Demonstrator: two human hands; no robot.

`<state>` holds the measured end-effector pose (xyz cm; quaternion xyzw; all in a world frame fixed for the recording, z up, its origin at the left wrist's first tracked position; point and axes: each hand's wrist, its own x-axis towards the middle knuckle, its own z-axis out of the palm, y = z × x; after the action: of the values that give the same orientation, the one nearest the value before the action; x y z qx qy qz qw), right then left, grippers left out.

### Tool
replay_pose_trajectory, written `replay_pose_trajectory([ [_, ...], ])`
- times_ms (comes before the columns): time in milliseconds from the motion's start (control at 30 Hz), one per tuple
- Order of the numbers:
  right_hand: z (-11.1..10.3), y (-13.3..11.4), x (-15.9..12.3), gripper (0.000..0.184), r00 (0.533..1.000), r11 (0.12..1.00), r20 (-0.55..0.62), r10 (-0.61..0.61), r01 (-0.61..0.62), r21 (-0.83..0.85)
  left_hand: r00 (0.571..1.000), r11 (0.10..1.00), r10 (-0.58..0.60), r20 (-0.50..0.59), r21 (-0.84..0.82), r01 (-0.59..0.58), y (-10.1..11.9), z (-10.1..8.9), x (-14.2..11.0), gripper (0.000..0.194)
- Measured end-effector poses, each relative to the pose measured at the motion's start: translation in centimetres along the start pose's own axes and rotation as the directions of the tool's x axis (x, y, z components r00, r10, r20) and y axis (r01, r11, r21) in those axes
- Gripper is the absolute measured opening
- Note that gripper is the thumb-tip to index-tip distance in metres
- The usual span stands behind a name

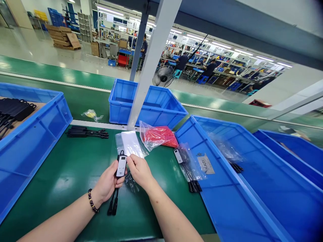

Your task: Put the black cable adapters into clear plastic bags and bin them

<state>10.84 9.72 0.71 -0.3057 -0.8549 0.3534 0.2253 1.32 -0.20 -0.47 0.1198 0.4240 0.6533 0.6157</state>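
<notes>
The forearms reach in from six o'clock, a beaded bracelet (pixel 93 201) on the left wrist. The left hand (pixel 107 183) grasps a black cabled device (pixel 121 168) with a silver faceplate, upright at centre, its two leads (pixel 113 203) hanging toward six. The right hand (pixel 140 171) touches its upper right edge; whether it pinches cannot be told. This unit has its faceplate but is unbagged. At three o'clock, a faceplated unit (pixel 178 156) lies in a clear bag against the right blue crate (pixel 222 198). Black units (pixel 85 132) at ten o'clock are unbagged, no faceplates visible. Flat clear bags (pixel 131 143) lie at twelve, a red-filled bag (pixel 161 134) at two.
</notes>
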Motion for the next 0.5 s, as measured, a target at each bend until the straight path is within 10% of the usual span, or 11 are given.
replay_pose_trajectory([
  [500, -0.33, -0.01, -0.20, 0.031, 0.997, 0.982, -0.002, -0.078, 0.076, -0.174, 1.000, 1.000, 0.011, -0.001, 0.011, -0.011, 0.13, 0.14, -0.02, 0.032],
])
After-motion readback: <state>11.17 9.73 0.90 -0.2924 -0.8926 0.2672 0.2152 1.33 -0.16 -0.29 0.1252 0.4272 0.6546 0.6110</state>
